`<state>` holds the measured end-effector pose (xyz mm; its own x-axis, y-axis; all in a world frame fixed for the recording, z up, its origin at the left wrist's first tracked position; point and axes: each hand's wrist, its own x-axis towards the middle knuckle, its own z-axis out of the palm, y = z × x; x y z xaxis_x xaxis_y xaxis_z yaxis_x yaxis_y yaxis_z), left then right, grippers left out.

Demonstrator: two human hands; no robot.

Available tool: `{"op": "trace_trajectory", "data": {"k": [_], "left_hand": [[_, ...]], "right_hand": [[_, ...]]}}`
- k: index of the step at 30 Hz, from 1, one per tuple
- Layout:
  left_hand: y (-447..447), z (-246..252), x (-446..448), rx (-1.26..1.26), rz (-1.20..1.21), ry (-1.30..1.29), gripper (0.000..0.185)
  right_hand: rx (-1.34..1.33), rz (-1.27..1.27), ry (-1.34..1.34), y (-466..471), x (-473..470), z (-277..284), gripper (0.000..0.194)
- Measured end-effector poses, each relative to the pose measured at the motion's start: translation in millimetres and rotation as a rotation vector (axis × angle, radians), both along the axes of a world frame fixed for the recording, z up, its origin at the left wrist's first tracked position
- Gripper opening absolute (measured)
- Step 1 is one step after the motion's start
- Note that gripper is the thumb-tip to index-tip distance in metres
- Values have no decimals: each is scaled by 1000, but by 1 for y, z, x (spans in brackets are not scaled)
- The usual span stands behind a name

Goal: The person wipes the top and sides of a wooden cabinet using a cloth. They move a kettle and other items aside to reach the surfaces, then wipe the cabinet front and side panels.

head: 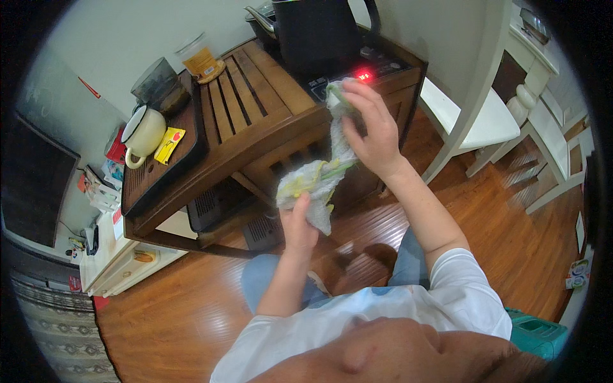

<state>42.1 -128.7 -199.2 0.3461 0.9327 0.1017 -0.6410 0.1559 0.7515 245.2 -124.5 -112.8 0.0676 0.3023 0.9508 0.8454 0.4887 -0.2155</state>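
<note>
Between my two hands stretches a white cloth (311,184) with yellow and green edging, bunched and partly twisted. My left hand (298,225) grips its lower end, thumb on top. My right hand (371,127) holds the upper end by the front edge of a wooden tea table (282,127). Just beyond the right fingers is a black panel with a red lit display (364,75). A large black kettle (316,36) with a metal spout stands on that panel. Whether the cloth touches the table edge, I cannot tell.
On a dark tray (136,196) at the left are a cream enamel mug (146,131), a yellow packet (170,145) and a smoky glass vessel (160,86). A labelled clear jar (200,60) stands on a round coaster. White chairs (467,115) are at the right, a teal plastic container (536,332) below.
</note>
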Motion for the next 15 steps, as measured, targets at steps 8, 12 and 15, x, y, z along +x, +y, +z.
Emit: {"op": "trace_trajectory", "data": {"k": [8, 12, 15], "left_hand": [[2, 13, 55, 142, -102, 73, 52], [3, 8, 65, 204, -180, 37, 46], [0, 1, 62, 211, -197, 109, 43]], "right_hand": [[78, -431, 28, -4, 72, 1, 42], [67, -416, 95, -7, 87, -2, 42], [87, -414, 111, -7, 83, -3, 43]]}}
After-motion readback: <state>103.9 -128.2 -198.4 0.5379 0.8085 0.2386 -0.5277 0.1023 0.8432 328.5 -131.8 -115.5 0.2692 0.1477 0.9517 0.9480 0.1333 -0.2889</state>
